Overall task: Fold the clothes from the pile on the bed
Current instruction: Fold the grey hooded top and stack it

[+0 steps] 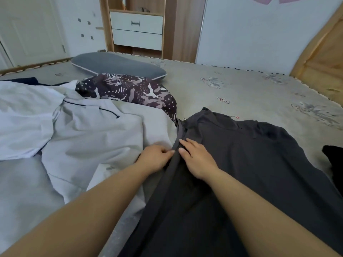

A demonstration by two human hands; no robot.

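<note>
A dark grey garment [250, 160] lies spread over the right half of the bed, reaching down to the bottom of the view. My left hand [155, 157] pinches its left edge, fingers curled around the fabric. My right hand [196, 156] rests flat on the same garment just beside that edge, fingers straight. To the left lies the pile: a pale grey-white shirt with dark piping [89, 134], another white piece [24, 115], and a dark camouflage-patterned garment [130, 89] behind them.
The bed [241, 89] has a beige floral cover, bare at the back right. A grey pillow [117, 64] lies at the far edge. A wooden headboard [323, 58] rises at right. A black item [334, 160] shows at the right edge. A drawer unit [137, 28] stands beyond.
</note>
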